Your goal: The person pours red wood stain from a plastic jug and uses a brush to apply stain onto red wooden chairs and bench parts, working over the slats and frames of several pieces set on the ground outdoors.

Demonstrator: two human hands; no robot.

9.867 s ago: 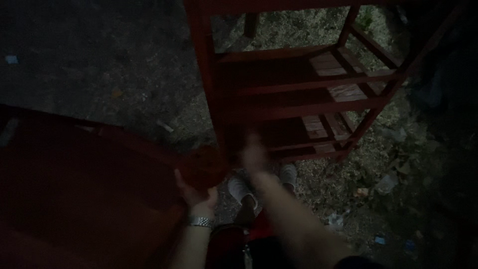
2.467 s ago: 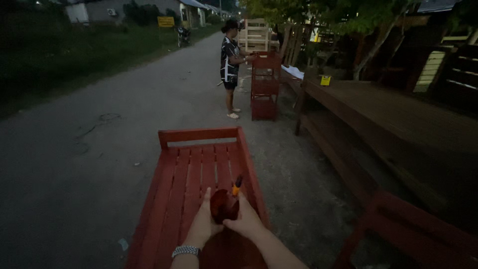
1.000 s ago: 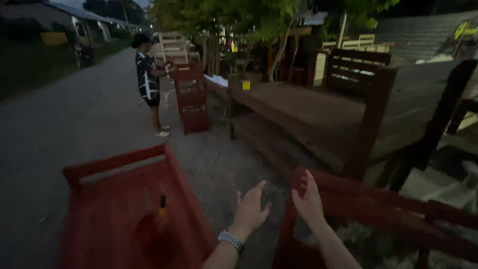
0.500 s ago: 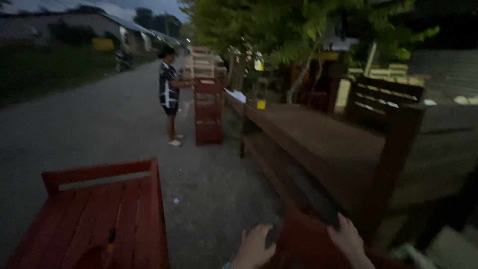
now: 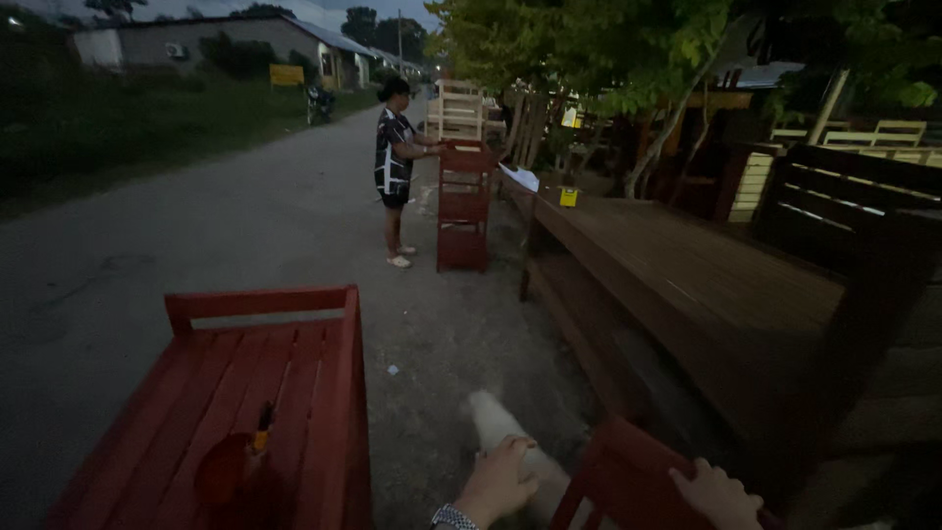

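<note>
Near left: red slatted bench point(image 5: 245, 393) carrying a red paint pot point(image 5: 224, 469) and an orange-handled brush point(image 5: 262, 429). Near right: red frame point(image 5: 628, 476). Far: red shelf unit point(image 5: 463, 206); person in black-and-white patterned clothing point(image 5: 394, 167); dark brown counter point(image 5: 687, 275) bearing a yellow container point(image 5: 568, 197).

I see open gravel ahead btwn my hands; slatted red wooden bench point(image 5: 265, 393) blocks left of left hand point(image 5: 497, 481), long dark wooden platform point(image 5: 687, 285) blocks right.
</note>
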